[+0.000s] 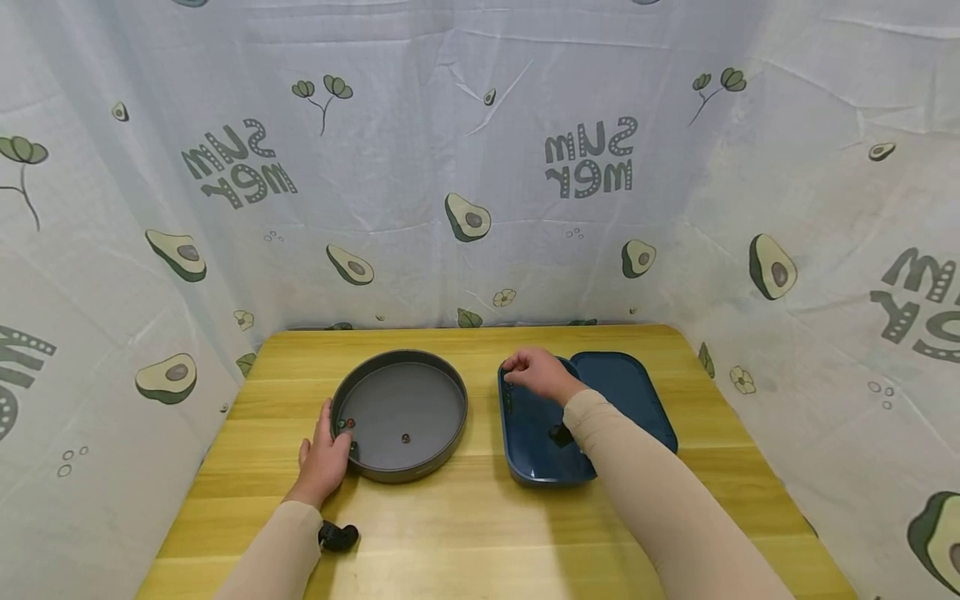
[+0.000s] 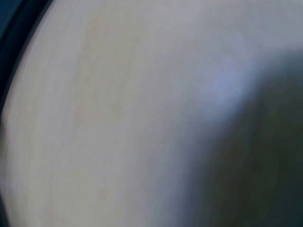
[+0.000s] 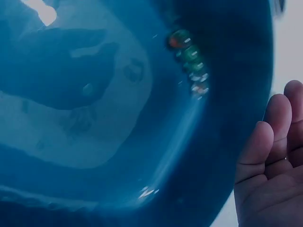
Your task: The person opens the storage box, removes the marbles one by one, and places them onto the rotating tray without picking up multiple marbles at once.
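Observation:
My left hand (image 1: 324,462) holds the left rim of a grey round pan (image 1: 401,475), thumb over the edge and fingers along the outer wall. Several small glass marbles (image 1: 406,437) lie in the pan, most near that thumb. My right hand (image 1: 543,375) is over the back left corner of a blue rectangular container (image 1: 534,446), its thumb and forefinger close together. Whether a marble is between them cannot be made out. In the right wrist view, a row of green and reddish marbles (image 3: 191,59) lies along the container's inner wall, with loosely bent fingers (image 3: 258,146) beside the rim.
A flat blue lid (image 1: 615,375) lies right of the container, partly behind it. Both vessels stand on a wooden table (image 1: 450,542), with a printed curtain (image 1: 405,167) behind and at the sides. The left wrist view is blurred, showing mostly a pale surface.

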{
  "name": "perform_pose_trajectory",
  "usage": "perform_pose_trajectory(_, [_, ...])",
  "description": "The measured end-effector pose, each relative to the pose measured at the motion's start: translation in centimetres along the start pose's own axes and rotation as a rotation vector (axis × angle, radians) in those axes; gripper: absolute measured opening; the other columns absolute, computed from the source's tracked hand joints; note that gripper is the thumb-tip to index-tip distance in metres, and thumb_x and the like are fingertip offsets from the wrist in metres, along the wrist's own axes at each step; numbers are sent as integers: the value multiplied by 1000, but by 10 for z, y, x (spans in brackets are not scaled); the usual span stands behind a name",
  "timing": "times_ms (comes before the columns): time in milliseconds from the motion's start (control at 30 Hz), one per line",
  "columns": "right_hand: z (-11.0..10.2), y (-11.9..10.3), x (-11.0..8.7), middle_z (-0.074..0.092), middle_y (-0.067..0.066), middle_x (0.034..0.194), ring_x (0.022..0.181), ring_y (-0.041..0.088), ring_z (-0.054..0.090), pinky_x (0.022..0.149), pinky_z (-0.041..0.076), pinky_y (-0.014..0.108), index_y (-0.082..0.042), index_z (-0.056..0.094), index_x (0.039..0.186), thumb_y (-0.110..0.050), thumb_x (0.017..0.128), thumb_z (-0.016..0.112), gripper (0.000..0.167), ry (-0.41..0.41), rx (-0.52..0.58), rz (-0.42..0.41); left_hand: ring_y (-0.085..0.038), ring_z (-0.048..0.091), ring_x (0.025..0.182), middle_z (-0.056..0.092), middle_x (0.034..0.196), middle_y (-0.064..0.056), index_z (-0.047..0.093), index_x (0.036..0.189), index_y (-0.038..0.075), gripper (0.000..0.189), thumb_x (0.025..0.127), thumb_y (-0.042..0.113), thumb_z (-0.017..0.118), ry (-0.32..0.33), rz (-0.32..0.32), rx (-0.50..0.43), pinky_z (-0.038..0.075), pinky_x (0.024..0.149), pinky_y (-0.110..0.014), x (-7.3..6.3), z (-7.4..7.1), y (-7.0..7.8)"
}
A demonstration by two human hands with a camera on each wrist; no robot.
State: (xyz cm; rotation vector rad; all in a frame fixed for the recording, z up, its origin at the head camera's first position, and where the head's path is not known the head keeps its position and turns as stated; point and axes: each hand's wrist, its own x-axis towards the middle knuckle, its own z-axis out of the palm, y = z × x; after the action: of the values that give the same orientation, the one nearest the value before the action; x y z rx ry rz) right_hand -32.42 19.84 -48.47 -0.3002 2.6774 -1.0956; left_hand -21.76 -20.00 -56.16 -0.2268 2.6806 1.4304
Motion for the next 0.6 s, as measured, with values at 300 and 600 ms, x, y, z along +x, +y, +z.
perform_pose_trajectory(300, [2, 22, 2, 76, 7, 109, 104, 26, 70, 94, 59, 46, -7, 77, 118, -16, 99, 73, 21, -49, -116, 5, -46, 11, 162, 6, 177, -21, -8, 171, 14, 75, 110, 24, 36, 1, 0, 3, -15, 127, -67, 0, 1, -2])
perform_pose_trajectory(600, [7, 29, 5, 79, 5, 106, 93, 17, 69, 86, 60, 39, -8, 79, 110, -12, 94, 78, 16, -158, -158, -8, -45, 11, 162, 6, 177, -21, -8, 171, 14, 75, 110, 24, 36, 1, 5, 0, -16, 127, -67, -1, 0, 0])
